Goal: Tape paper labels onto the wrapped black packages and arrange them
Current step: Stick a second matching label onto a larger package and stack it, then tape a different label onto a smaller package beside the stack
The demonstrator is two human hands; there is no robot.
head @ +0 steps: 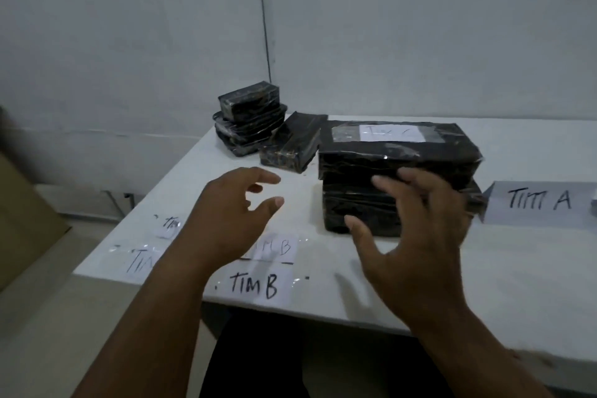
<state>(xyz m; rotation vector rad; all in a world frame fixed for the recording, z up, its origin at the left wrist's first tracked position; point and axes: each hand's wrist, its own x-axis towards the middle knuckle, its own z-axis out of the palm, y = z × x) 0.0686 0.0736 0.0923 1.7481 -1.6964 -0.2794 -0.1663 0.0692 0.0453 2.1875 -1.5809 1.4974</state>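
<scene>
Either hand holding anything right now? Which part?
Nothing held. Left hand hovers open above the labels; right hand is open by the package stack.

Left grip (237,213) and right grip (416,229) hover, fingers spread.

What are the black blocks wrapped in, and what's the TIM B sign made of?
Top black package: looks like shiny black plastic film, since it crinkles and glints, with clear tape over it. TIM B label: seems plain white paper with marker writing, under glossy clear tape.
</scene>
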